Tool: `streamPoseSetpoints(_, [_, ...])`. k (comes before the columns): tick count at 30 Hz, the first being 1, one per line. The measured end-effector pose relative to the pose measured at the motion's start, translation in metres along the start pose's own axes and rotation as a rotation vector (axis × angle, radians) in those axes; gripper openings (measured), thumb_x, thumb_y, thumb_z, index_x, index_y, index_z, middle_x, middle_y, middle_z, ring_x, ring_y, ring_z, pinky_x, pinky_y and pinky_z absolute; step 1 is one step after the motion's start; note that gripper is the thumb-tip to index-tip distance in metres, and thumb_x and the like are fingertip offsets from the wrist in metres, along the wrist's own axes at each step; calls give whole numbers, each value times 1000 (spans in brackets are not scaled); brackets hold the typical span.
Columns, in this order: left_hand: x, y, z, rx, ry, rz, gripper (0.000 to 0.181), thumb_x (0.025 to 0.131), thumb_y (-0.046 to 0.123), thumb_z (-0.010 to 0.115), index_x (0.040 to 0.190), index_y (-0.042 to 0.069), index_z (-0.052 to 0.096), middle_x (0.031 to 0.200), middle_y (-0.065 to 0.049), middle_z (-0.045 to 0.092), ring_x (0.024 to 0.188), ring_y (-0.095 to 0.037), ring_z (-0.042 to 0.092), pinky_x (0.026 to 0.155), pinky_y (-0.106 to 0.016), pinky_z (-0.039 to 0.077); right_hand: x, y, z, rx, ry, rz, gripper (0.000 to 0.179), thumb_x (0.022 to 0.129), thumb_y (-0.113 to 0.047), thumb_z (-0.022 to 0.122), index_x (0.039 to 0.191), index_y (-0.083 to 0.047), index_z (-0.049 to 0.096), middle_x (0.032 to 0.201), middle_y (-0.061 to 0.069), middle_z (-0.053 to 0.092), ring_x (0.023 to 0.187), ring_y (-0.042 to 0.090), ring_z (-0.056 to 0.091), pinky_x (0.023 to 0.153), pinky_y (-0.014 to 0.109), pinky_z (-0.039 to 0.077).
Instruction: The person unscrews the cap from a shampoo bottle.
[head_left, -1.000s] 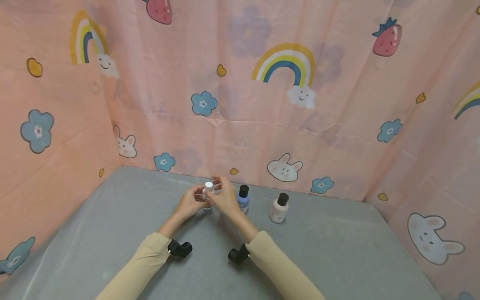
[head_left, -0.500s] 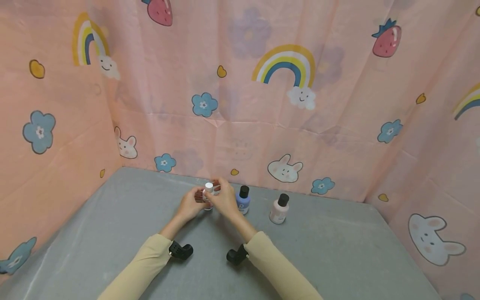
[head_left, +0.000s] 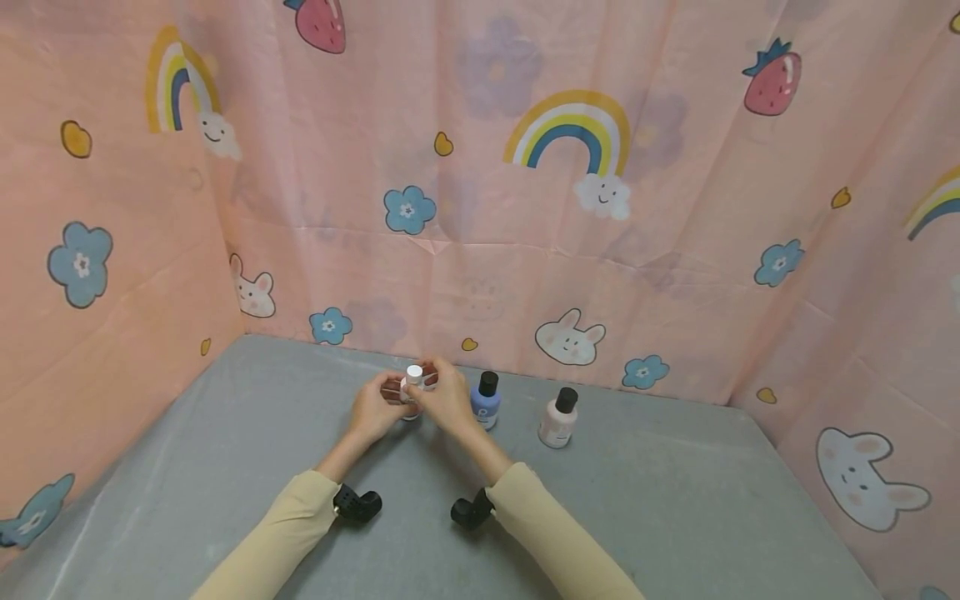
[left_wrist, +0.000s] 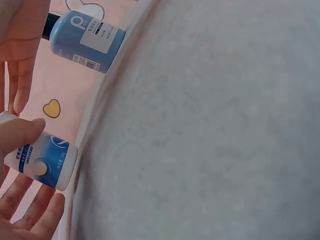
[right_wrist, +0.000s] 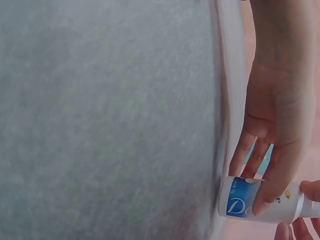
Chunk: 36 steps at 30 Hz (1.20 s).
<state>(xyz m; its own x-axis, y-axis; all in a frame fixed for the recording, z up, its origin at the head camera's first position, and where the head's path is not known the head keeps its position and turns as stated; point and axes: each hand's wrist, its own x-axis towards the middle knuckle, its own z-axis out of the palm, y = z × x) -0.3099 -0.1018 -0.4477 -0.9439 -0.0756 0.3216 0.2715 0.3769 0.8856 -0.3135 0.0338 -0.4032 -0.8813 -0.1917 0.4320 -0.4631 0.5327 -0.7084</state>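
Observation:
A small white bottle (head_left: 410, 411) with a white cap and a blue label is held upright between both hands, its base close over the table. My left hand (head_left: 371, 414) comes from the left and grips the lower part, its thumb in front and its fingers behind. From the right, my right hand (head_left: 447, 402) reaches the upper part, thumb in front, just below the cap. In the left wrist view, the label (left_wrist: 49, 155) faces the camera. The right wrist view has the bottle (right_wrist: 241, 196) lying sideways across the lower right, with fingertips at its cap end.
A blue bottle (head_left: 486, 405) with a black cap stands just right of the right hand. Farther right is a pale pink bottle (head_left: 557, 427), also black-capped. Behind the grey table (head_left: 675, 500) hangs a pink patterned curtain (head_left: 480, 275).
Both hands and the white bottle have shifted slightly left over the last half second. The blue and pink bottles stay in place.

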Motion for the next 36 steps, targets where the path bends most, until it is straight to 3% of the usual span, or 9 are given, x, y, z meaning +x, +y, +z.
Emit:
streamPoseSetpoints(17, [-4, 9, -11, 82, 33, -17, 44, 72, 15, 83, 111, 7, 65, 98, -17, 70, 90, -30, 68, 81, -43, 56, 2, -8, 1, 104, 36, 69, 27, 83, -23, 74, 105, -8, 67, 99, 12, 70, 90, 27, 69, 73, 32, 56])
streamPoseSetpoints(29, [-7, 12, -15, 122, 100, 41, 39, 70, 17, 84, 102, 9, 65, 92, -17, 71, 83, -30, 69, 74, -43, 56, 4, -11, 0, 172, 46, 56, 26, 81, -22, 77, 101, -7, 70, 95, 11, 72, 86, 25, 70, 69, 27, 56])
streamPoseSetpoints(36, [-9, 14, -17, 78, 111, 70, 39, 70, 15, 84, 103, 7, 65, 98, -22, 70, 87, -33, 69, 77, -46, 57, 6, -11, -1, 263, 37, 42, 27, 80, -17, 78, 101, -3, 71, 94, 15, 72, 88, 28, 70, 75, 29, 58])
